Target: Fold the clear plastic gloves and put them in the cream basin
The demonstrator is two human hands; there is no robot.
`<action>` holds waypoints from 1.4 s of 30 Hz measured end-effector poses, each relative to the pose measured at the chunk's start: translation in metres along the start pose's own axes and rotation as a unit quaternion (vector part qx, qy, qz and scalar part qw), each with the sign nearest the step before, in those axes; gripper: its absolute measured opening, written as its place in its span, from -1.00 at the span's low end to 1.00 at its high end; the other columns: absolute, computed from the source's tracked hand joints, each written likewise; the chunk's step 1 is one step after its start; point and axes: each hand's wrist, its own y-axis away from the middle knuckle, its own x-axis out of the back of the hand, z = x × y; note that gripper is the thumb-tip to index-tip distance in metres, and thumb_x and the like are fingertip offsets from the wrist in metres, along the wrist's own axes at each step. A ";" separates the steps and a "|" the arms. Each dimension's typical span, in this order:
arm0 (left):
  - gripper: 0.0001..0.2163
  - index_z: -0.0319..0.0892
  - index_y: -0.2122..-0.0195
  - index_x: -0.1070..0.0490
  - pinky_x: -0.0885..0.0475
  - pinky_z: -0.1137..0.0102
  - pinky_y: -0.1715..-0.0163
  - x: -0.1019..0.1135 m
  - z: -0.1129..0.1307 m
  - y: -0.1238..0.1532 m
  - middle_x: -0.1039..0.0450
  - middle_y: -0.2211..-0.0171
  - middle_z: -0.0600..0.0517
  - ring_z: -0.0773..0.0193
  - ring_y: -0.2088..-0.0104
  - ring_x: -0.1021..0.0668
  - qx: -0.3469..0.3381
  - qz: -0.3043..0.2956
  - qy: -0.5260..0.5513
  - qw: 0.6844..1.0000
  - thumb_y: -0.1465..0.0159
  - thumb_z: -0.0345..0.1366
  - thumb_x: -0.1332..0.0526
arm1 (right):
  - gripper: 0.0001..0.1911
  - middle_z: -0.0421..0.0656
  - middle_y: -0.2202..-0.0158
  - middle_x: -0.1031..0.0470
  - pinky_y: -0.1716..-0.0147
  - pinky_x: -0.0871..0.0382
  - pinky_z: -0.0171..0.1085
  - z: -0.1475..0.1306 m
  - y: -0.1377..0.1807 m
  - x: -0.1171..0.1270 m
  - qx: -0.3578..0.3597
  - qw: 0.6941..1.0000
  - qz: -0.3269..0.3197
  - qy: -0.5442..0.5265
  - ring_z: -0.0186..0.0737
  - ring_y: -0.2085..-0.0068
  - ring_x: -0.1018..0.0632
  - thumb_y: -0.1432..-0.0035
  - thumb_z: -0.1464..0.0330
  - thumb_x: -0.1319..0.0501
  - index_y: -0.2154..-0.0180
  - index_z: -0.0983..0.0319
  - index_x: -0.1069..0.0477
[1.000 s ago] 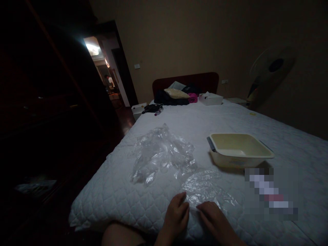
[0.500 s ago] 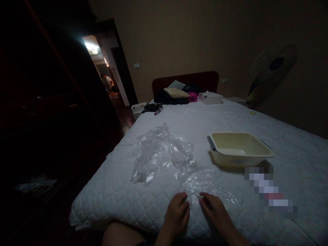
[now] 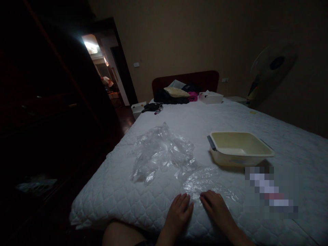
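1. The left hand (image 3: 179,212) lies low over the quilted bed cover (image 3: 115,191), fingers loosely extended and slightly bent, thumb apart; it shows no grip on anything.
2. The right hand (image 3: 215,205) is just beside it, fingers curled forward and down, half closed. Its fingertips meet the near edge of a clear plastic sheet (image 3: 205,181); whether they pinch it, I cannot tell.
3. In the last half second the left hand has shifted a little toward the right one and its fingers have straightened; the right hand has barely moved.
4. The thin sheet spreads flat and wrinkled directly ahead of both hands, and its layout looks unchanged, so the small shift seems to be a readjustment at its edge rather than a pull.
5. Farther ahead and to the left of the hands, a larger heap of crumpled clear plastic film (image 3: 164,150) adjoins that sheet, untouched by either hand.
6. Ahead and to the right of the right hand, a cream plastic basin (image 3: 238,160) with grey handles sits on the bed, well apart from the fingers.
7. Well beyond the hands, a patterned pillow (image 3: 176,92) lies on dark cloth against the headboard (image 3: 205,78).
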 end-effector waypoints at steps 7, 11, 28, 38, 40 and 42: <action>-0.75 -0.15 0.06 -0.35 -0.41 0.25 0.10 0.006 -0.001 -0.002 -0.43 0.09 -0.05 0.21 0.05 -0.45 -0.011 -0.018 -0.017 1.000 -0.34 -0.40 0.05 | -0.79 -0.10 0.28 -0.45 0.22 -0.29 -0.19 -0.003 -0.013 0.013 0.065 0.998 -0.022 0.008 -0.17 0.24 -0.45 -0.17 0.46 -0.03 0.20 0.21 -0.38; -0.74 -0.15 0.06 -0.35 -0.42 0.25 0.12 0.006 -0.002 -0.003 -0.43 0.09 -0.05 0.21 0.06 -0.46 -0.011 -0.018 -0.013 1.000 -0.34 -0.41 0.06 | -0.80 -0.12 0.36 -0.44 0.29 -0.29 -0.22 -0.005 -0.017 0.013 0.057 0.993 -0.080 0.058 -0.17 0.31 -0.45 -0.14 0.49 -0.04 0.31 0.21 -0.43; -0.75 -0.24 0.17 -0.38 -0.43 0.24 0.13 0.006 0.009 -0.011 -0.45 0.11 -0.09 0.19 0.04 -0.45 -0.017 0.003 -0.012 1.000 -0.34 -0.43 0.08 | -0.77 -0.09 0.30 -0.48 0.23 -0.40 -0.21 0.005 -0.017 0.032 -0.001 0.995 -0.012 -0.094 -0.19 0.26 -0.50 -0.19 0.37 0.00 0.21 0.21 -0.40; -0.77 -0.29 0.12 -0.35 -0.41 0.24 0.07 0.003 0.028 -0.014 -0.46 0.13 -0.13 0.22 0.03 -0.44 -0.022 0.000 -0.007 1.000 -0.33 -0.46 0.06 | -0.70 -0.06 0.18 -0.51 0.22 -0.40 -0.19 0.034 0.009 0.048 0.204 0.978 -0.032 0.038 -0.20 0.19 -0.51 -0.20 0.44 -0.01 0.06 0.18 -0.37; -0.77 -0.31 0.11 -0.34 -0.41 0.25 0.06 0.002 0.031 -0.014 -0.45 0.13 -0.13 0.23 0.02 -0.44 -0.026 -0.010 -0.007 1.000 -0.32 -0.46 0.05 | -0.66 -0.07 0.14 -0.50 0.20 -0.39 -0.18 0.034 0.011 0.045 0.241 0.968 -0.027 0.061 -0.20 0.16 -0.50 -0.21 0.48 0.02 0.01 0.18 -0.33; -0.77 -0.31 0.09 -0.34 -0.41 0.25 0.05 0.002 0.032 -0.013 -0.45 0.11 -0.14 0.23 0.01 -0.43 -0.033 -0.026 -0.009 0.999 -0.32 -0.46 0.05 | -0.64 -0.08 0.13 -0.51 0.19 -0.38 -0.18 0.033 0.012 0.042 0.272 0.959 -0.025 0.075 -0.22 0.15 -0.51 -0.22 0.51 0.03 -0.01 0.16 -0.30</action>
